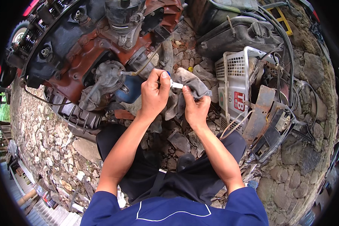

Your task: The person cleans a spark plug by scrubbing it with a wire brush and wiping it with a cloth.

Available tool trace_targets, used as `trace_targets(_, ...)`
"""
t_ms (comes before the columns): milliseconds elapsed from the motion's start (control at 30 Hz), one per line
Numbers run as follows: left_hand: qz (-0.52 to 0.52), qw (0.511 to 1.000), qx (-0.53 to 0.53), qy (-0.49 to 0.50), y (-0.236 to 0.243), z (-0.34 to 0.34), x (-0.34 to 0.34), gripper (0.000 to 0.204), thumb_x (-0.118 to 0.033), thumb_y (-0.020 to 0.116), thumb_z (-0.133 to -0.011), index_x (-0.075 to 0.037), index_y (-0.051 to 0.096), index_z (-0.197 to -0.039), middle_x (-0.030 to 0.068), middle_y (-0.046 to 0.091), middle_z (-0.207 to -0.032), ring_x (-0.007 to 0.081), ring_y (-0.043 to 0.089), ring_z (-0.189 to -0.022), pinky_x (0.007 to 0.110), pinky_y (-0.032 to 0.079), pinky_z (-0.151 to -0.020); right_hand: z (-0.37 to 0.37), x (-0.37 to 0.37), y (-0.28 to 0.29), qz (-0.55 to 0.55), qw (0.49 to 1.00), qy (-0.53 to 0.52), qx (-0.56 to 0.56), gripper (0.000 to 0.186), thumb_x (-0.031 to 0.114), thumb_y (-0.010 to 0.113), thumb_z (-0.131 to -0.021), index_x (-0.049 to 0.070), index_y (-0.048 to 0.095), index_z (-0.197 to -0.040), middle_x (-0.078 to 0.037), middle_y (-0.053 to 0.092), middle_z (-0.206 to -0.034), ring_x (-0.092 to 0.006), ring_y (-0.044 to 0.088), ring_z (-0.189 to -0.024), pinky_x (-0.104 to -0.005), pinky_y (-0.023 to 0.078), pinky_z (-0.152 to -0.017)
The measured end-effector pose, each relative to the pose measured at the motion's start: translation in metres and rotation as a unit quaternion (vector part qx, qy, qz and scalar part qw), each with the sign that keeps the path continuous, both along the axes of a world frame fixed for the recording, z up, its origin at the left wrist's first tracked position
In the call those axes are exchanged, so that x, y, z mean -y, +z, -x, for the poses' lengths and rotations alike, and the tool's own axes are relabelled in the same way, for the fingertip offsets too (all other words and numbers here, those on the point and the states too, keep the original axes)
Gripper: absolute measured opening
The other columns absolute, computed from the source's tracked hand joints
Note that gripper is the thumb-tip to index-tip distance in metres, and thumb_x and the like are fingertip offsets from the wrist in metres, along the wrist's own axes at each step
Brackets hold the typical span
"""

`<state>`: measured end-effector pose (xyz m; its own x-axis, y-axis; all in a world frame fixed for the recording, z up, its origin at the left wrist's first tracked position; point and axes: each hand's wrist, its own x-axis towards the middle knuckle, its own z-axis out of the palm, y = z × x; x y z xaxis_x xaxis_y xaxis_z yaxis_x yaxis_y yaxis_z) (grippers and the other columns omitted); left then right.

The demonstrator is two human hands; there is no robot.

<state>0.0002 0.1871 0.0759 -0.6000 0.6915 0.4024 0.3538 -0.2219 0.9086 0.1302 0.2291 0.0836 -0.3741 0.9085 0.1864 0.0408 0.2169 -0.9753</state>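
Note:
Between my two hands is a small white tube-like piece point(176, 85) with a dark blue end; its exact kind is too small to tell. My left hand point(153, 93) pinches it at the blue end, thumb and fingers closed. The thumb of my right hand point(196, 108) touches the other end. A dirty grey rag point(190, 80) is bunched in my right hand's fingers and hangs down between the hands. Just left of my hands is a red-brown engine block point(75, 64) with a grey metal pump point(107, 77) bolted to its side. A blue rounded part point(130, 89) sits below the pump.
A white plastic basket point(232, 67) full of scrap metal and cables stands on the right. Behind it lies a dark, dusty housing point(239, 35). Black hoses point(286, 34) curve down the right side by a stone wall point(290, 184). Loose rubble point(45, 143) covers the ground.

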Motion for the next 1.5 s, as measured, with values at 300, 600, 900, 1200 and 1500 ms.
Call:
trace_targets(300, 0.006, 0.998, -0.057, -0.011, -0.006, -0.002, -0.003, 0.019, -0.018, 0.053, -0.096, -0.001, 0.052, -0.085, 0.0076, 0.058, -0.066, 0.0127, 0.053, -0.055, 0.029, 0.043, -0.050, -0.006, -0.005, -0.012, 0.173, 0.979, 0.036, -0.099, 0.023, 0.018, 0.058, -0.091, 0.000, 0.059, -0.105, -0.002, 0.062, -0.092, -0.0094, 0.057, -0.082, -0.0233, 0.044, -0.074)
trace_targets(600, 0.027, 0.998, 0.062, 0.002, -0.004, 0.006, -0.009, 0.025, -0.023, 0.047, -0.100, -0.003, 0.050, -0.084, -0.0046, 0.046, -0.070, 0.0020, 0.037, -0.061, 0.021, 0.032, -0.054, -0.019, -0.004, -0.016, 0.056, 0.983, 0.167, -0.047, 0.041, 0.019, 0.045, -0.076, -0.004, 0.055, -0.109, -0.009, 0.057, -0.102, -0.0183, 0.051, -0.093, -0.0310, 0.040, -0.085)
trace_targets(900, 0.042, 0.996, 0.083, 0.015, -0.006, 0.016, -0.008, 0.026, -0.022, 0.050, -0.097, -0.001, 0.053, -0.083, -0.0018, 0.052, -0.066, 0.0025, 0.043, -0.060, 0.023, 0.037, -0.052, -0.019, -0.002, -0.021, -0.123, 0.984, 0.127, 0.033, 0.037, -0.003, 0.038, -0.080, -0.006, 0.058, -0.111, -0.013, 0.058, -0.118, -0.0238, 0.052, -0.113, -0.0364, 0.038, -0.098)
trace_targets(1200, 0.056, 0.997, 0.023, -0.047, -0.004, 0.010, -0.003, 0.027, -0.024, 0.050, -0.098, -0.002, 0.052, -0.083, -0.0011, 0.052, -0.071, 0.0043, 0.043, -0.067, 0.023, 0.037, -0.058, -0.002, -0.004, -0.011, -0.009, 0.998, 0.029, -0.063, 0.014, -0.001, 0.062, -0.082, -0.002, 0.062, -0.097, -0.006, 0.064, -0.092, -0.0134, 0.059, -0.086, -0.0286, 0.047, -0.079)
trace_targets(1500, 0.079, 0.995, -0.019, -0.059, -0.004, 0.003, -0.001, 0.028, -0.025, 0.051, -0.097, -0.001, 0.055, -0.082, -0.0006, 0.052, -0.066, 0.0044, 0.042, -0.061, 0.024, 0.037, -0.053, -0.003, -0.010, -0.007, 0.007, 0.996, 0.080, -0.044, 0.024, -0.003, 0.063, -0.074, -0.001, 0.062, -0.098, 0.000, 0.061, -0.089, -0.0095, 0.055, -0.077, -0.0250, 0.046, -0.071)
